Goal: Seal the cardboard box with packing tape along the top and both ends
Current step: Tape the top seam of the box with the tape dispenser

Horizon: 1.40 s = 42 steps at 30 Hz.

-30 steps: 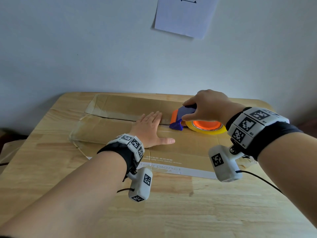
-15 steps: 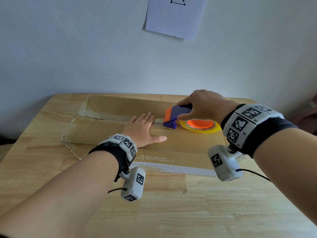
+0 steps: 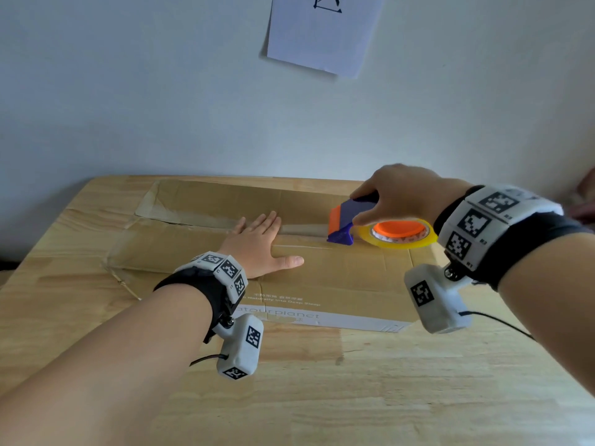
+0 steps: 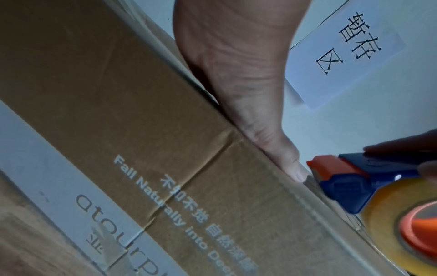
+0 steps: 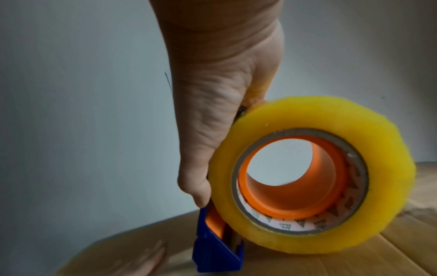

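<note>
A flat brown cardboard box (image 3: 338,275) with white print lies on the wooden table (image 3: 354,397). My left hand (image 3: 260,243) lies flat on its top, fingers straight, pressing beside the centre seam. My right hand (image 3: 396,197) grips a blue and orange tape dispenser (image 3: 351,220) with a yellow tape roll (image 3: 399,235), its blue nose down on the seam just right of my left fingers. The left wrist view has the box side (image 4: 141,130), my thumb (image 4: 279,149) and the dispenser (image 4: 350,181). In the right wrist view the roll (image 5: 314,173) fills the frame above the box top (image 5: 354,265).
A pale wall stands right behind the table, with a white paper sheet (image 3: 322,33) stuck on it. Bare table lies in front of the box and to its left. The box reaches close to the table's back edge.
My right hand has drawn the dispenser to the right along the seam, widening the gap from my left hand. The left hand stays flat on the box.
</note>
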Motion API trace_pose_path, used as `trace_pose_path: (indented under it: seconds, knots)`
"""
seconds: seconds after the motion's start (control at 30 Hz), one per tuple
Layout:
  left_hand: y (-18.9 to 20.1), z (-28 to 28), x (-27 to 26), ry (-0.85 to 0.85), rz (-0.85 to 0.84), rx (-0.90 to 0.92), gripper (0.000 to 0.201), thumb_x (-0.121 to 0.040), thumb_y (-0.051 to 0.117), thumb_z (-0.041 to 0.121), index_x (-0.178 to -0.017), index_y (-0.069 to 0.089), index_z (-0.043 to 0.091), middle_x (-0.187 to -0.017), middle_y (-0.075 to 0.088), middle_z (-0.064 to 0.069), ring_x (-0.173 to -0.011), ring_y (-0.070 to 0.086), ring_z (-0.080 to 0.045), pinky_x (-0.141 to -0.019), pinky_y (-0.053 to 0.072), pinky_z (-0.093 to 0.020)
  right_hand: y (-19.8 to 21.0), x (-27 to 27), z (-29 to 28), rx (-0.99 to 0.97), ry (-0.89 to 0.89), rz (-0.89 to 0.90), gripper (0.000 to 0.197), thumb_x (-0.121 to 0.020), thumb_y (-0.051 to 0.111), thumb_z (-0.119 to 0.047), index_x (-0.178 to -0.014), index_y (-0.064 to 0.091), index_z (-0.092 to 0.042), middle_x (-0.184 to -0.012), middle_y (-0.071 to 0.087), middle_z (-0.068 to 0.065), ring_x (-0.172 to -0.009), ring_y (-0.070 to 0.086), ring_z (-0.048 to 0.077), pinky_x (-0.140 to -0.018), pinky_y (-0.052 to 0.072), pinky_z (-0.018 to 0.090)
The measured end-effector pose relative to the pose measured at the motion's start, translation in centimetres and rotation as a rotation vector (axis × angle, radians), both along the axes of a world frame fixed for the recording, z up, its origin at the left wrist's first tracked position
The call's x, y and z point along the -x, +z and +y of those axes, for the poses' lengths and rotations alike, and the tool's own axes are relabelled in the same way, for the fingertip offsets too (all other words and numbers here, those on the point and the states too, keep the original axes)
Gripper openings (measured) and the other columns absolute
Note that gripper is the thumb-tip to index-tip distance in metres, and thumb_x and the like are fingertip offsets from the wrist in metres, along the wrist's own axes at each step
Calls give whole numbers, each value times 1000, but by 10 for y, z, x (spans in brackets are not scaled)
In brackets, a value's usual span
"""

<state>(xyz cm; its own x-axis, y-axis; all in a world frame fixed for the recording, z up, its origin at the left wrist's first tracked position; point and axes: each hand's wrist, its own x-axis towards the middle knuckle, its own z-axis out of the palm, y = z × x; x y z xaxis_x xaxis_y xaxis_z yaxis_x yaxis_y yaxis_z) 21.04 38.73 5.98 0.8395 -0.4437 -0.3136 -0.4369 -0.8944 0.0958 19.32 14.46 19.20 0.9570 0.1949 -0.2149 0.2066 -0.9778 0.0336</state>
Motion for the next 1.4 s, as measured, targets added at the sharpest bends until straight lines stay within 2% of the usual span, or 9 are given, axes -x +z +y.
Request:
trace_pose_path:
  seconds: [0.17, 0.3, 0.6, 0.73, 0.87, 1.0, 1.13, 1.3, 1.4]
  knots:
    - [3, -2, 1, 0, 20, -70, 106, -71, 9, 86, -150, -11, 18, -157, -18, 4, -145, -13, -12, -117, -9, -44, -17, -4, -8, -59, -7, 33, 43, -79, 61, -53, -117, 65, -34, -93, 66, -10, -88, 57, 14, -70, 53, 32]
    - [9, -19, 6, -49, 30, -78, 96, -81, 11, 78, -149, -13, 15, -156, -20, -2, -145, -15, -16, -117, -10, -46, -15, -6, -15, -82, -2, 78, 53, -84, 60, -51, -132, 54, -28, -96, 51, -10, -93, 47, 13, -75, 40, 25]
    - [-1, -64, 23, -56, 31, 10, 128, -60, 24, 94, -149, -11, 10, -157, -20, -6, -145, -17, -22, -117, -9, -46, -3, -13, -29, -337, -134, 135, 20, -89, 53, -30, -108, 60, -27, -110, 54, 2, -95, 51, 19, -80, 43, 33]
    - [2, -48, 17, -78, 36, -23, 123, -61, 20, 94, -150, -11, 14, -157, -20, -1, -145, -16, -16, -116, -11, -49, -4, -7, -30, -386, -110, 192, 32, -89, 56, -40, -120, 62, -31, -109, 48, -3, -107, 51, 18, -94, 43, 34]
    - [10, -23, 8, -67, 39, -90, 118, -64, 18, 93, -150, -11, 17, -157, -18, 2, -145, -13, -13, -114, -14, -51, -8, 0, -20, -229, 27, 155, 66, -78, 71, -32, -137, 42, -39, -111, 44, -4, -103, 49, 17, -90, 41, 29]
    - [18, 5, 2, -22, 40, -138, 112, -68, 18, 89, -150, -9, 18, -157, -17, 3, -145, -10, -12, -114, -12, -53, -13, 4, 10, -313, 135, 10, 58, -81, 71, -28, -135, 48, -30, -103, 52, -8, -94, 49, 14, -83, 40, 25]
    - [16, 19, 2, -1, 30, -101, 114, -63, 11, 89, -151, -7, 19, -158, -15, 3, -146, -9, -11, -114, -11, -54, -15, -3, 27, -267, 110, 5, 52, -79, 65, -19, -127, 47, -30, -109, 48, 2, -89, 53, 23, -80, 49, 36]
    - [9, 9, 6, 38, -49, -23, 96, -81, 18, 79, -151, 4, 14, -159, -6, -2, -146, -4, -14, -118, -3, -47, -21, -7, 45, -157, 39, -34, 58, -68, 71, -52, -117, 45, -36, -104, 45, -1, -93, 48, 22, -73, 41, 33]
    - [5, 7, 9, 82, -45, 45, 92, -84, 22, 75, -151, 5, 14, -159, -6, -2, -146, -3, -13, -119, 0, -40, -20, -11, 45, -183, 56, -17, 49, -73, 68, -32, -117, 48, -33, -102, 49, 2, -85, 53, 23, -67, 45, 31]
